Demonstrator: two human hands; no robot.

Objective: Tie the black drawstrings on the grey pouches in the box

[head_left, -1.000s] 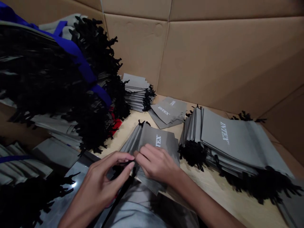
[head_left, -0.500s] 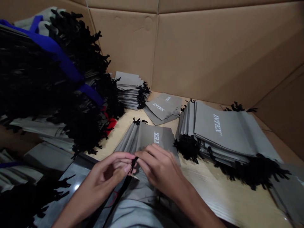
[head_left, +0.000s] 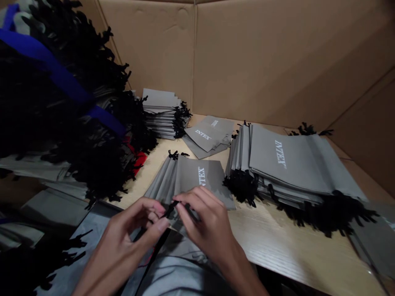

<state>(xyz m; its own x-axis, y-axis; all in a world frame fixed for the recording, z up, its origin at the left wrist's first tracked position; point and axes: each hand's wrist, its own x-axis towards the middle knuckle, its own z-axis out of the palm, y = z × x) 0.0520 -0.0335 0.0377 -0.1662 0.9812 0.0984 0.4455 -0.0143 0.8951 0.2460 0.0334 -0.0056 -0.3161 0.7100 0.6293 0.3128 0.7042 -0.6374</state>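
Here at the front of the tabletop (head_left: pixel 277 246), the left hand (head_left: pixel 132 234) and right hand (head_left: pixel 206 226) are both closed to a pinch on a black drawstring cord (head_left: pixel 169 210), right over a fanned pile of grey INTEX drawstring bags (head_left: pixel 191 179) at lower centre. Watch that grip: a slip or too hard a tug could drag the fanned bags askew.

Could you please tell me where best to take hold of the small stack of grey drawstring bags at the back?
Grip the stack of grey drawstring bags by its near long side, coming from the front, over the wooden table: the edges there lie squared, while black cords bunch at its right end and a heap of bags crowds its left.
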